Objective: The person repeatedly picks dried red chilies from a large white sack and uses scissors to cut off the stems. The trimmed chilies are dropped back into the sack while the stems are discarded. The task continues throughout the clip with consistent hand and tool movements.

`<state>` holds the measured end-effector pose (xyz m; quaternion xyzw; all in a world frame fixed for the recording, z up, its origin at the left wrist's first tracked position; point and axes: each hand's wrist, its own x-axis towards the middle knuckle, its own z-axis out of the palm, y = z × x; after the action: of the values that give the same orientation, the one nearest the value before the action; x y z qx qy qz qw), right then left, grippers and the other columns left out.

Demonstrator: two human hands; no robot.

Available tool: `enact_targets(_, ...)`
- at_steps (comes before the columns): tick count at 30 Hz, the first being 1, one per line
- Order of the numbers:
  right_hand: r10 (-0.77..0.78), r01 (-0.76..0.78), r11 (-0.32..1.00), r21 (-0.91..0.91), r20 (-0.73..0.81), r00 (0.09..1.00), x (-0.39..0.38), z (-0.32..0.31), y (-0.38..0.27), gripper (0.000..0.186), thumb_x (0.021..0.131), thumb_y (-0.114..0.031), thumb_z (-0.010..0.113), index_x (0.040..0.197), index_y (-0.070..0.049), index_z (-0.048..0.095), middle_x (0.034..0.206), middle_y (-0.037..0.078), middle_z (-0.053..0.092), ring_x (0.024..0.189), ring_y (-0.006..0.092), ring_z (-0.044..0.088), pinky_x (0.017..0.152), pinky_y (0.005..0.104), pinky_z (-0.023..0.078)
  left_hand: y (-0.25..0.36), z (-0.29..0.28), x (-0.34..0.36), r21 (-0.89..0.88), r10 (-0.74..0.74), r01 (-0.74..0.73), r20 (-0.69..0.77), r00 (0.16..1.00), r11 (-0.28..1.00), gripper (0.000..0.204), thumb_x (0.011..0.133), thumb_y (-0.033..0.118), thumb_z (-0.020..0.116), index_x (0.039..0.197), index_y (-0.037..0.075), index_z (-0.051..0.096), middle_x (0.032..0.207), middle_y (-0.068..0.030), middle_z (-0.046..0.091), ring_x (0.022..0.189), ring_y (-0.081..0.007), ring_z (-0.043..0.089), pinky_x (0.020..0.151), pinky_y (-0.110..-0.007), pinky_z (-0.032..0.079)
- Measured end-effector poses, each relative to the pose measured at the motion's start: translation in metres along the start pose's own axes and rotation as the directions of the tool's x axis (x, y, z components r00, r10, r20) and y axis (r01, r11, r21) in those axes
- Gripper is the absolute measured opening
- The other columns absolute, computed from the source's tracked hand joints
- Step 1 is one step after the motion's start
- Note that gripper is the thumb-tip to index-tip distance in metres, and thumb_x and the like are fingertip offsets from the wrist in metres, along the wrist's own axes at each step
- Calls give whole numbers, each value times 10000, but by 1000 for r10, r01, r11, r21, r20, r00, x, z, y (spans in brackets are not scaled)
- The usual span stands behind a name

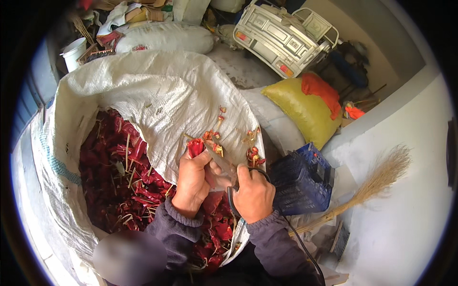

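Observation:
My left hand (192, 180) is closed around a dried red chili pepper (194, 147), its end sticking up past the thumb. Scissors (223, 163) with dark handles are gripped in my right hand (254, 194), the blades pointing up and left beside the pepper. Both hands are above a large white woven sack (167, 81). Whole dried chilies (117, 164) with pale stems fill its left side. Under my wrists lie red chili pieces (222, 231). Cut stem ends (254, 156) are scattered on the sack's folded flap.
A blue plastic crate (300, 183) and a straw broom (367, 188) are at the right. Behind the crate leans a yellow sack (298, 107) under an orange cloth (320, 90). Farther back are a white cargo tricycle (284, 40), a full white sack (167, 38) and a white bucket (74, 53).

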<state>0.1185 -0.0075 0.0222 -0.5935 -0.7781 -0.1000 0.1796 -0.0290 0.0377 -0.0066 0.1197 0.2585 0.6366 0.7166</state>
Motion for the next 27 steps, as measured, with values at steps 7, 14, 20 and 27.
enact_targets(7, -24, 19, 985, 171, 29, 999, 1, 3, 21, 383, 803, -271, 818, 1030, -55, 598, 754, 185, 661, 687, 415, 680, 602, 500, 525, -10, -5, 11, 79, 39, -44, 64, 997, 996, 75, 1013, 56, 547, 1048, 36, 611, 801, -18, 594, 635, -107, 547, 566, -274, 507)
enact_targets(14, 37, -139, 748, 649, 168, 985, 3, 19, 18, 382, 855, -381, 837, 929, -47, 666, 634, 142, 635, 563, 332, 635, 559, 419, 489, 5, 1, -15, 159, 34, -31, -17, 999, 987, 148, 1006, 168, 636, 918, 57, 593, 713, -14, 559, 619, -115, 524, 549, -268, 453)
enact_targets(20, 122, -516, 207, 831, 501, 857, -23, 50, 53, 650, 780, -329, 915, 1201, 3, 547, 793, 74, 697, 682, 131, 643, 627, 321, 516, 64, -3, -105, 643, 432, -218, -194, 881, 734, 117, 843, 101, 731, 842, 51, 625, 736, -35, 622, 628, -128, 561, 591, -275, 443)
enact_targets(27, 39, -152, 633, 759, 165, 986, -20, 39, 50, 685, 741, -363, 946, 1136, -31, 495, 652, 36, 617, 549, 153, 573, 530, 327, 453, 159, -146, -129, 861, 767, 330, 102, 633, -387, 370, 795, 151, 771, 1128, 11, 690, 1010, -266, 711, 971, -470, 670, 812, -505, 536)
